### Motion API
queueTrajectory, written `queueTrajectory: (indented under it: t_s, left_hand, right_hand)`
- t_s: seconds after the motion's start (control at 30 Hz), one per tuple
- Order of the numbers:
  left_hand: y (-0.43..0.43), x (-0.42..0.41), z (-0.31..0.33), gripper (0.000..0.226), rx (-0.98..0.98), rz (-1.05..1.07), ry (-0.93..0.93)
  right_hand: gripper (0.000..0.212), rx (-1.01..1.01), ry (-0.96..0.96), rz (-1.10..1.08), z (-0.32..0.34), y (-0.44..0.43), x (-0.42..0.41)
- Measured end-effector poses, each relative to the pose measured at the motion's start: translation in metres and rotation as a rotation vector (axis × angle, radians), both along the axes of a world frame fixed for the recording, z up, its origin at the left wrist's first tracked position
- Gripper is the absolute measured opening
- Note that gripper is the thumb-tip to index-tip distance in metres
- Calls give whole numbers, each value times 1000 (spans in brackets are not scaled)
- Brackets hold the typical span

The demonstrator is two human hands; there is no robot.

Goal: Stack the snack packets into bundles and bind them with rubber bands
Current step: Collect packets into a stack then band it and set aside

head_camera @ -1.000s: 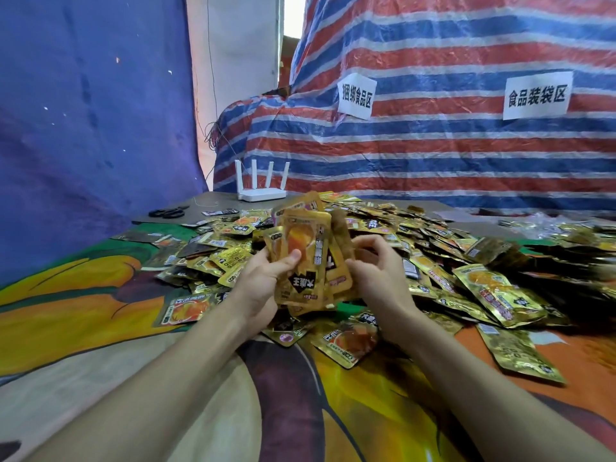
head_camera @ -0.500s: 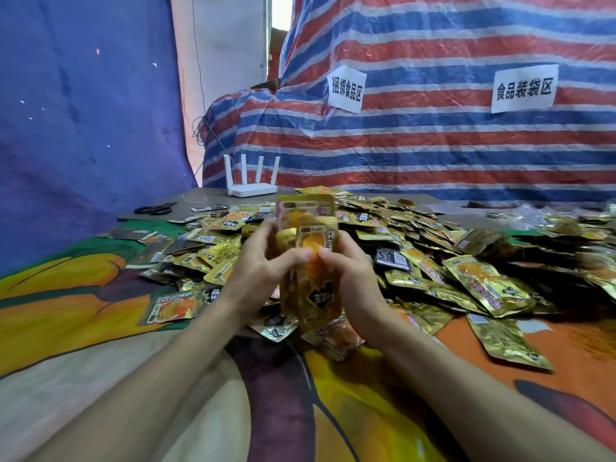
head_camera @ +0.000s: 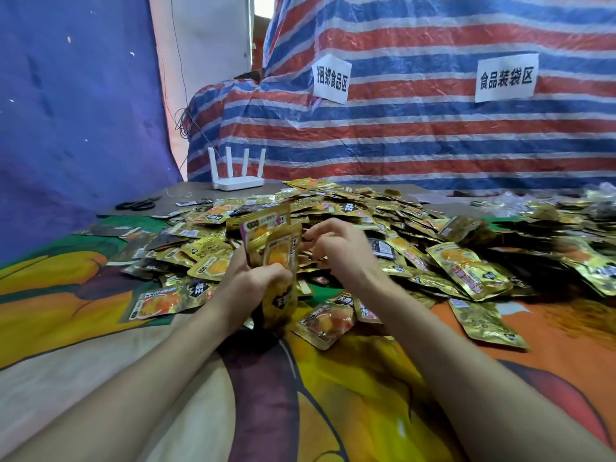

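- Striped red, white and blue tarpaulin (head_camera: 433, 145) fills the background. It carries a white paper sign (head_camera: 331, 78) and a second sign (head_camera: 505, 78), both printed in black characters. A blue cloth (head_camera: 66, 111) hangs to the left.
- We look down on a tabletop (head_camera: 180, 195) whose near part is draped in a bright printed cloth (head_camera: 366, 411) of orange, yellow and green.
- At the far edge stands a white router (head_camera: 238, 178) with four upright antennas. To its left, black scissors (head_camera: 136, 205) lie flat.
- We see a broad heap of gold snack packets (head_camera: 383, 221) spread across the middle and right of the tabletop, with single packets scattered along its near edge.
- Our view centres on the left hand (head_camera: 256, 288), whose fingers are clamped round the lower half of a stack of snack packets (head_camera: 276, 248). The stack is held upright in front of the heap.
- The right hand (head_camera: 340, 251) hovers just beside the stack's upper right edge, fingers bent and slightly apart. We cannot tell whether they pinch anything.
- One loose packet (head_camera: 160, 300) lies flat on the cloth left of the left wrist, and another packet (head_camera: 328, 323) lies between the two forearms.
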State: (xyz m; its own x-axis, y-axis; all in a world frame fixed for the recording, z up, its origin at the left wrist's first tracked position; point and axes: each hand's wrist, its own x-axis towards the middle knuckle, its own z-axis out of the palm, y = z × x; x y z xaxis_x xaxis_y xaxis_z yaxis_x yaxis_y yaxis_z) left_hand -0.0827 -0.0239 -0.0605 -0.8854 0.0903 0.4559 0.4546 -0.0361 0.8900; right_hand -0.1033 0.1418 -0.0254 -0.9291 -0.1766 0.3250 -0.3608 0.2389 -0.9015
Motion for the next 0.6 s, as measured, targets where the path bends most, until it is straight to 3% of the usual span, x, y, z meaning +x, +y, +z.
queueTrajectory:
  t_s: [0.1,0.23,0.33,0.5,0.6]
  left_hand:
    - [-1,-1,0,32,23,-69,-33]
    - [2,-3,-2,39,94,-51,-140]
    - [2,-2,0,43,70,-36,-158]
    - [5,2,3,32,85,-33,-136]
    - [4,2,4,50,76,-8,-121]
  right_hand:
    - [17,350,121,-105,11,36,-8]
    - [10,692,-31,-59,12,65,-14]
    - [3,828,-152,-78,12,76,-17]
    - [14,877,-254,-154,11,79,-17]
    - [13,931,-244,-176,10,77,-18]
